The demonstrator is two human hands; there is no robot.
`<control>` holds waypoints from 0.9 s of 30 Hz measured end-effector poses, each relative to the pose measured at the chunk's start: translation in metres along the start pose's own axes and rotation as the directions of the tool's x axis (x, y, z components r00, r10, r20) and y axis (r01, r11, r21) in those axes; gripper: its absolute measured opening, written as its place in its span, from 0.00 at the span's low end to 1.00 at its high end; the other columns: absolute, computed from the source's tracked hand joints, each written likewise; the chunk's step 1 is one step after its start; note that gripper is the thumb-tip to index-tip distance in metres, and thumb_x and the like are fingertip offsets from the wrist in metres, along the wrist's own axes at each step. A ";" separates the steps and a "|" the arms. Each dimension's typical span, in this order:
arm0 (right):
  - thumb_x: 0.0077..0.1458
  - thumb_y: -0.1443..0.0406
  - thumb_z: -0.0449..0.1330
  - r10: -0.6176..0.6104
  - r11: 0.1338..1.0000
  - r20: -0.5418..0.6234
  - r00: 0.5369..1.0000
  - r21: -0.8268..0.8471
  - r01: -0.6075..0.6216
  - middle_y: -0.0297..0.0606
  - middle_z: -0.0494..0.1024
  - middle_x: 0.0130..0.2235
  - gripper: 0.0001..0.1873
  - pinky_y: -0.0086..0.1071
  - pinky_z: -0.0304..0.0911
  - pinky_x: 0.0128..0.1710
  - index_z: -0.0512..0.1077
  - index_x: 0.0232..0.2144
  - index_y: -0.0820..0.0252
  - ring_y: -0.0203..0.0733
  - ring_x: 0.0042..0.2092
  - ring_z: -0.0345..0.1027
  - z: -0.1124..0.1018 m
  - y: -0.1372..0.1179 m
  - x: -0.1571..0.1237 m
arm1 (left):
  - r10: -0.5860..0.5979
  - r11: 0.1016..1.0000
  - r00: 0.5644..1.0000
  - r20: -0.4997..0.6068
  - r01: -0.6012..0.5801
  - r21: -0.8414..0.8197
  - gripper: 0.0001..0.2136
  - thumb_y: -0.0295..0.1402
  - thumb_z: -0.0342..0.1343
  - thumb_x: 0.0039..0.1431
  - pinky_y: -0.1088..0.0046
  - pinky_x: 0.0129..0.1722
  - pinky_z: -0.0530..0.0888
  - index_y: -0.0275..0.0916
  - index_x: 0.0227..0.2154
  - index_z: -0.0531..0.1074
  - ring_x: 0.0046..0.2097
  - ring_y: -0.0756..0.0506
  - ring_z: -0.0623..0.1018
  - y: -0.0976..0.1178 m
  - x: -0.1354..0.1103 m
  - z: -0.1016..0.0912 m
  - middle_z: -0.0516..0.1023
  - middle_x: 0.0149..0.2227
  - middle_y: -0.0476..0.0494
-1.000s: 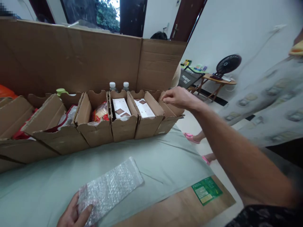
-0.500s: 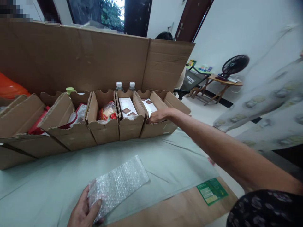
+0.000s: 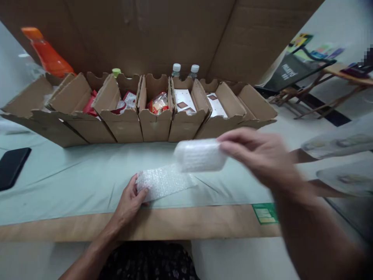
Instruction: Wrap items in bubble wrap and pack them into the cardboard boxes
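My left hand (image 3: 130, 197) pinches the near end of a sheet of bubble wrap (image 3: 163, 182) lying on the pale green cloth (image 3: 72, 175). My right hand (image 3: 256, 153) is blurred by motion and holds a white box (image 3: 199, 155) by its right end, just above the far end of the sheet. Behind them stands a row of open cardboard bins (image 3: 151, 116). Two of the bins hold more white boxes with brown squares (image 3: 183, 104), and others hold red packets (image 3: 157, 104).
A tall cardboard wall (image 3: 163, 35) rises behind the bins, with two bottle caps (image 3: 185, 68) and an orange bottle (image 3: 46, 52) showing. A black phone (image 3: 11, 167) lies at the left. A folding table and another person's patterned clothing (image 3: 340, 155) are at the right.
My right hand left the bin on the right and came back toward me holding a white box. My left hand slid the bubble wrap toward the middle. My view tilted downward.
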State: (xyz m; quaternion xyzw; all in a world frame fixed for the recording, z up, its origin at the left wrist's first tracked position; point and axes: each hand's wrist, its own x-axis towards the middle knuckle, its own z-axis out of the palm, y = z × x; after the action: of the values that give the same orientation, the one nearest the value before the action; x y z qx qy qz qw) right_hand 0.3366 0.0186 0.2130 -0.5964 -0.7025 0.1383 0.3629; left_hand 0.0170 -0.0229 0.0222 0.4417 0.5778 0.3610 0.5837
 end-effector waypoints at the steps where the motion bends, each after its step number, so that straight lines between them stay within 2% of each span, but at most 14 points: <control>1: 0.57 0.48 0.65 0.049 0.987 0.062 0.997 0.153 -0.058 0.38 0.81 0.32 0.17 0.37 0.66 0.36 0.80 0.32 0.54 0.41 0.34 0.72 0.024 0.004 -0.011 | 0.007 1.000 1.000 0.012 -0.006 -0.002 0.35 0.44 0.62 0.56 0.72 0.28 0.77 0.32 0.63 0.62 0.33 0.46 0.75 -0.001 0.000 0.000 0.76 0.37 0.44; 3: 0.52 0.49 0.69 0.148 0.889 0.161 0.976 0.410 -0.203 0.36 0.80 0.31 0.17 0.35 0.66 0.34 0.79 0.31 0.55 0.40 0.33 0.71 0.074 0.014 -0.029 | 0.010 1.000 1.000 0.009 -0.010 0.013 0.38 0.45 0.62 0.55 0.70 0.29 0.78 0.31 0.65 0.61 0.37 0.42 0.77 -0.002 -0.002 -0.002 0.77 0.40 0.40; 5: 0.48 0.50 0.71 0.258 0.740 0.190 0.947 0.591 -0.320 0.34 0.78 0.30 0.18 0.33 0.65 0.33 0.78 0.30 0.57 0.38 0.32 0.68 0.117 0.023 -0.041 | 0.091 0.991 0.991 -0.095 -0.080 0.110 0.39 0.43 0.64 0.53 0.66 0.35 0.79 0.33 0.66 0.60 0.43 0.39 0.78 0.001 -0.009 -0.008 0.77 0.48 0.35; 7: 0.45 0.51 0.73 0.344 0.583 0.204 0.917 0.719 -0.379 0.33 0.77 0.29 0.18 0.32 0.64 0.34 0.78 0.30 0.58 0.37 0.31 0.66 0.145 0.028 -0.052 | 0.275 0.940 0.930 -0.242 -0.207 0.272 0.38 0.40 0.66 0.53 0.62 0.44 0.79 0.38 0.66 0.62 0.52 0.36 0.76 0.007 -0.019 -0.016 0.71 0.59 0.31; 9: 0.43 0.51 0.74 0.385 0.419 0.261 0.885 0.806 -0.419 0.32 0.77 0.30 0.19 0.31 0.63 0.34 0.78 0.30 0.58 0.35 0.31 0.65 0.162 0.028 -0.063 | 0.409 0.886 0.862 -0.298 -0.297 0.357 0.35 0.39 0.65 0.55 0.60 0.51 0.76 0.42 0.66 0.64 0.58 0.34 0.73 0.015 -0.027 -0.025 0.66 0.65 0.33; 10: 0.42 0.50 0.75 0.389 0.333 0.307 0.869 0.833 -0.443 0.32 0.76 0.30 0.20 0.30 0.63 0.34 0.78 0.30 0.58 0.35 0.31 0.65 0.168 0.025 -0.069 | 0.419 0.885 0.862 -0.285 -0.318 0.340 0.33 0.39 0.64 0.56 0.59 0.53 0.75 0.43 0.65 0.65 0.59 0.34 0.73 0.018 -0.030 -0.028 0.66 0.66 0.34; 13: 0.43 0.49 0.75 0.359 0.146 0.443 0.822 0.843 -0.518 0.31 0.74 0.28 0.21 0.30 0.62 0.32 0.77 0.30 0.57 0.35 0.30 0.64 0.182 0.014 -0.085 | 0.342 0.933 0.929 -0.142 -0.317 0.171 0.29 0.39 0.64 0.57 0.58 0.58 0.71 0.44 0.62 0.69 0.60 0.34 0.73 0.024 -0.028 -0.030 0.69 0.65 0.37; 16: 0.45 0.48 0.73 0.327 0.096 0.502 0.801 0.825 -0.557 0.31 0.72 0.25 0.20 0.31 0.61 0.30 0.75 0.27 0.56 0.37 0.28 0.62 0.196 0.002 -0.096 | 0.301 0.953 0.953 0.031 -0.300 -0.039 0.34 0.39 0.68 0.54 0.57 0.61 0.68 0.41 0.64 0.68 0.63 0.32 0.72 0.027 -0.021 -0.022 0.71 0.65 0.34; 18: 0.44 0.49 0.73 0.323 0.037 0.536 0.780 0.816 -0.577 0.31 0.71 0.25 0.20 0.31 0.61 0.30 0.73 0.25 0.55 0.37 0.27 0.61 0.206 -0.004 -0.100 | 0.305 0.938 0.940 0.155 -0.269 -0.218 0.34 0.40 0.69 0.52 0.56 0.60 0.70 0.39 0.62 0.70 0.61 0.32 0.74 0.029 -0.017 -0.018 0.74 0.62 0.33; 20: 0.43 0.49 0.74 0.341 -0.023 0.554 0.759 0.813 -0.582 0.32 0.74 0.26 0.21 0.31 0.62 0.31 0.73 0.25 0.55 0.38 0.29 0.63 0.214 -0.007 -0.104 | 0.309 0.896 0.920 0.241 -0.197 -0.397 0.29 0.41 0.69 0.52 0.56 0.57 0.72 0.38 0.57 0.75 0.58 0.32 0.76 0.029 -0.016 -0.017 0.78 0.57 0.34; 22: 0.42 0.48 0.74 0.363 -0.046 0.555 0.748 0.813 -0.581 0.33 0.76 0.29 0.21 0.31 0.63 0.33 0.74 0.27 0.56 0.38 0.30 0.65 0.221 -0.008 -0.108 | 0.275 0.857 0.933 0.231 -0.129 -0.498 0.22 0.41 0.68 0.52 0.56 0.56 0.73 0.38 0.50 0.79 0.55 0.33 0.78 0.027 -0.015 -0.020 0.81 0.53 0.35; 24: 0.42 0.48 0.74 0.366 -0.045 0.557 0.745 0.811 -0.584 0.33 0.76 0.29 0.22 0.31 0.62 0.32 0.74 0.27 0.57 0.38 0.30 0.64 0.227 -0.011 -0.112 | 0.206 0.861 0.968 0.141 -0.110 -0.497 0.18 0.40 0.67 0.54 0.58 0.56 0.72 0.37 0.46 0.81 0.54 0.36 0.78 0.023 -0.015 -0.022 0.82 0.50 0.36; 25: 0.43 0.48 0.74 0.361 -0.038 0.559 0.746 0.809 -0.587 0.33 0.75 0.28 0.22 0.31 0.62 0.31 0.74 0.27 0.57 0.38 0.30 0.63 0.230 -0.013 -0.114 | 0.179 0.875 0.979 0.099 -0.113 -0.470 0.18 0.39 0.67 0.54 0.61 0.55 0.72 0.38 0.47 0.80 0.53 0.37 0.78 0.021 -0.015 -0.023 0.82 0.50 0.37; 27: 0.44 0.47 0.73 0.358 -0.009 0.552 0.753 0.809 -0.588 0.31 0.72 0.25 0.23 0.31 0.60 0.29 0.72 0.25 0.57 0.37 0.28 0.61 0.237 -0.017 -0.118 | 0.165 0.902 0.983 0.077 -0.119 -0.415 0.28 0.37 0.69 0.52 0.65 0.53 0.73 0.41 0.58 0.74 0.53 0.39 0.78 0.019 -0.018 -0.020 0.80 0.54 0.38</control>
State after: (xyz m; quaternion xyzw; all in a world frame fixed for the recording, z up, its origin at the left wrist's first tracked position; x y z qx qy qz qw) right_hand 0.1673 -0.0400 0.0180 -0.4152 -0.2353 0.7129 0.5139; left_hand -0.0022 -0.0309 0.0469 0.3701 0.4229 0.4904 0.6661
